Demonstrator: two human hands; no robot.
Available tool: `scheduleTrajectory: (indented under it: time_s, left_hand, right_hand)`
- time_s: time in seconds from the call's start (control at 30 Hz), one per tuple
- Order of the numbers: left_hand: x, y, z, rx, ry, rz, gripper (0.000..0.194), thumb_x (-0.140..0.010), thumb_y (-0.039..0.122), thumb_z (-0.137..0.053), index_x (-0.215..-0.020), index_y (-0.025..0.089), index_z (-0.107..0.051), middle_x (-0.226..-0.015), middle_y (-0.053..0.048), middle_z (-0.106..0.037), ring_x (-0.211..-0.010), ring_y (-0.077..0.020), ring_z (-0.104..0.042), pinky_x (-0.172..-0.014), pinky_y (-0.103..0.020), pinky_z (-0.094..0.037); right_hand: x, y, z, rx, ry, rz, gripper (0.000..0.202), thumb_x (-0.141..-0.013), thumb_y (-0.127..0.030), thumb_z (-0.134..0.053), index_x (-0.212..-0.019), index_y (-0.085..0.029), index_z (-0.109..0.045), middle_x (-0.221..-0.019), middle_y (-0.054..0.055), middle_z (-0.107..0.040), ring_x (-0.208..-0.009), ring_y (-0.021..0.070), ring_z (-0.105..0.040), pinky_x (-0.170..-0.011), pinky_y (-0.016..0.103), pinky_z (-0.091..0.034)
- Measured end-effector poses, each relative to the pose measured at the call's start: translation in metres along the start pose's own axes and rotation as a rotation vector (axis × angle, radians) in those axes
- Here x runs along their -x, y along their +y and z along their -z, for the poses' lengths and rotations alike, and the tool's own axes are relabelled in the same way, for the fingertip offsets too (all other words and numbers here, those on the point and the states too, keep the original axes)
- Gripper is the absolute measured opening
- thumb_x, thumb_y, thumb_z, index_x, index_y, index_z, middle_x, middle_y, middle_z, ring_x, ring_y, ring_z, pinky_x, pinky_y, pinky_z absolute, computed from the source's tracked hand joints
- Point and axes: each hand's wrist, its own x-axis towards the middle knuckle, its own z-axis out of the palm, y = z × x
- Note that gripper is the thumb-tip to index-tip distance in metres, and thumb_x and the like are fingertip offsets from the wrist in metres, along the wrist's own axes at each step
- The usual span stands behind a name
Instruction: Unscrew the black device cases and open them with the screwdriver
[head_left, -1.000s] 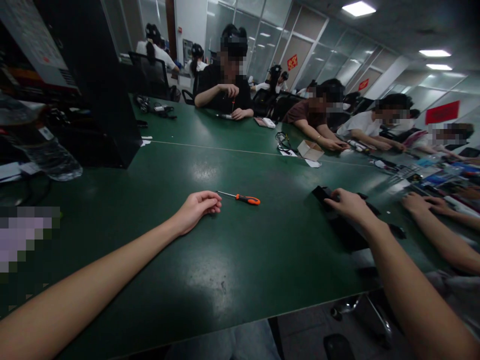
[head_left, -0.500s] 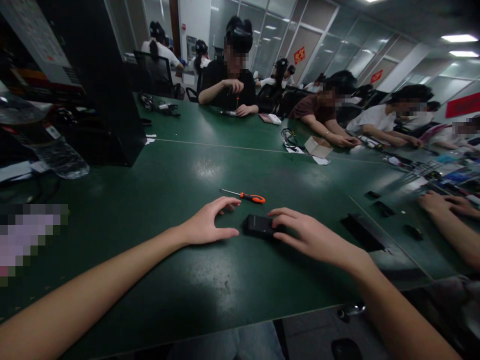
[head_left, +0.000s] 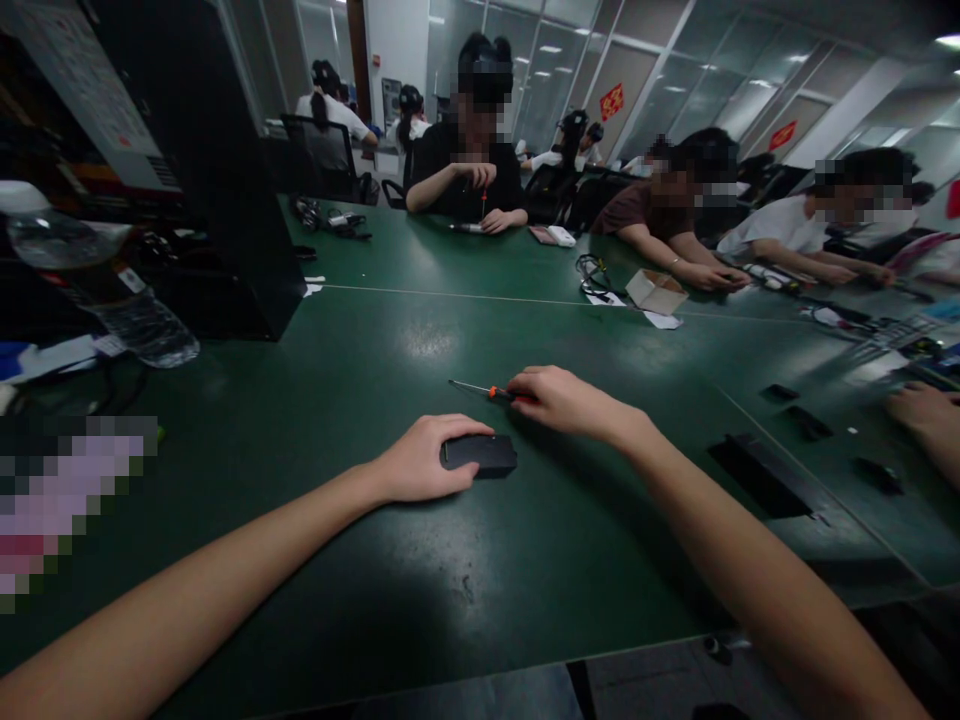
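Note:
A black rectangular box-like device (head_left: 491, 456) lies on the green table, with my left hand (head_left: 424, 460) gripping its left end between thumb and fingers. Just beyond it is a screwdriver (head_left: 495, 393) with an orange and black handle, its thin metal shaft pointing left. My right hand (head_left: 559, 398) has its fingers closed around the screwdriver's handle, hiding most of it. The screwdriver lies at or close to the table surface; whether it is lifted I cannot tell.
A plastic bottle (head_left: 112, 280) and a dark cabinet (head_left: 217, 180) stand at the left. Further back are a small open carton (head_left: 657, 292) and cables (head_left: 592, 272). Black parts (head_left: 761, 472) lie at the right, near a co-worker's hand (head_left: 926, 415). Several people sit around the table.
My right hand has left the black device and moved up and left onto the screwdriver handle. My left hand has closed on the device, which sits slightly further left.

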Motion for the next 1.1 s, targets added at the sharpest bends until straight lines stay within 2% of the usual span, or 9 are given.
scheduleTrajectory:
  time_s: [0.07,0.2,0.3,0.4,0.47,0.63,0.73,0.93,1.1]
  left_hand:
    - [0.000,-0.002,0.000,-0.019,0.014,0.002,0.042,-0.080,0.023,-0.073,-0.122,0.022,-0.072,-0.119,-0.009,-0.074,-0.108,-0.0275,-0.070,-0.096,-0.037,-0.051]
    - [0.000,-0.003,-0.001,-0.049,0.001,-0.011,0.043,-0.083,0.037,-0.076,-0.123,0.022,-0.070,-0.119,-0.007,-0.074,-0.108,-0.0261,-0.070,-0.096,-0.037,-0.050]
    - [0.000,-0.002,-0.001,-0.072,-0.011,-0.004,0.043,-0.086,0.038,-0.074,-0.124,0.021,-0.069,-0.121,-0.007,-0.074,-0.109,-0.0249,-0.069,-0.097,-0.037,-0.051]
    - [0.001,-0.001,-0.002,-0.112,0.023,-0.040,0.041,-0.086,0.035,-0.073,-0.124,0.020,-0.068,-0.118,-0.008,-0.074,-0.106,-0.0245,-0.070,-0.095,-0.037,-0.052]
    - [0.002,-0.001,-0.002,-0.140,0.018,-0.121,0.041,-0.086,0.034,-0.073,-0.123,0.018,-0.068,-0.115,-0.010,-0.074,-0.104,-0.0248,-0.070,-0.094,-0.038,-0.053]
    - [0.005,0.000,-0.001,-0.173,-0.101,-0.325,0.043,-0.086,0.034,-0.072,-0.123,0.014,-0.066,-0.107,-0.014,-0.075,-0.095,-0.0256,-0.070,-0.088,-0.039,-0.056]
    - [0.005,0.000,-0.001,-0.192,-0.086,-0.298,0.044,-0.086,0.035,-0.072,-0.125,0.014,-0.066,-0.110,-0.014,-0.075,-0.098,-0.0259,-0.070,-0.089,-0.039,-0.055]
    - [0.001,0.000,0.000,-0.209,-0.019,-0.117,0.042,-0.089,0.035,-0.071,-0.126,0.018,-0.065,-0.118,-0.010,-0.073,-0.106,-0.0250,-0.068,-0.096,-0.040,-0.053]
    - [0.000,-0.001,0.000,-0.206,-0.028,-0.089,0.043,-0.091,0.038,-0.069,-0.130,0.020,-0.063,-0.122,-0.009,-0.071,-0.110,-0.0247,-0.066,-0.098,-0.040,-0.051]
  right_hand:
    - [0.000,-0.013,0.031,-0.017,0.053,0.034,0.025,-0.092,-0.030,-0.056,-0.105,-0.019,-0.074,-0.097,0.005,-0.073,-0.086,0.0192,-0.066,-0.075,0.029,-0.047]
    - [0.016,-0.049,0.094,-0.089,0.340,-0.044,0.033,-0.093,-0.045,-0.055,-0.089,-0.017,-0.073,-0.077,0.002,-0.069,-0.066,0.0148,-0.059,-0.062,0.026,-0.040]
    - [0.030,-0.071,0.115,-0.074,0.421,-0.057,0.034,-0.092,-0.048,-0.057,-0.083,-0.018,-0.072,-0.072,0.003,-0.068,-0.061,0.0148,-0.055,-0.058,0.028,-0.035]
    - [0.037,-0.077,0.114,-0.029,0.378,-0.022,0.032,-0.093,-0.045,-0.057,-0.083,-0.019,-0.072,-0.069,0.003,-0.067,-0.059,0.0144,-0.055,-0.059,0.028,-0.035]
    - [0.039,-0.075,0.109,0.011,0.320,0.005,0.031,-0.094,-0.043,-0.055,-0.083,-0.019,-0.072,-0.068,0.002,-0.066,-0.058,0.0143,-0.054,-0.059,0.028,-0.033]
    - [0.038,-0.064,0.105,0.074,0.218,0.002,0.032,-0.094,-0.042,-0.054,-0.082,-0.019,-0.072,-0.063,0.002,-0.062,-0.055,0.0148,-0.050,-0.057,0.029,-0.028]
    - [0.039,-0.062,0.107,0.070,0.236,0.009,0.032,-0.094,-0.043,-0.054,-0.079,-0.020,-0.071,-0.061,0.002,-0.061,-0.054,0.0150,-0.048,-0.058,0.030,-0.027]
    - [0.034,-0.067,0.105,0.074,0.229,0.003,0.031,-0.094,-0.043,-0.055,-0.077,-0.021,-0.069,-0.060,0.002,-0.059,-0.055,0.0151,-0.048,-0.060,0.031,-0.028]
    - [0.027,-0.068,0.101,0.084,0.198,0.013,0.033,-0.095,-0.045,-0.054,-0.079,-0.021,-0.069,-0.063,0.003,-0.060,-0.057,0.0156,-0.050,-0.061,0.031,-0.029]
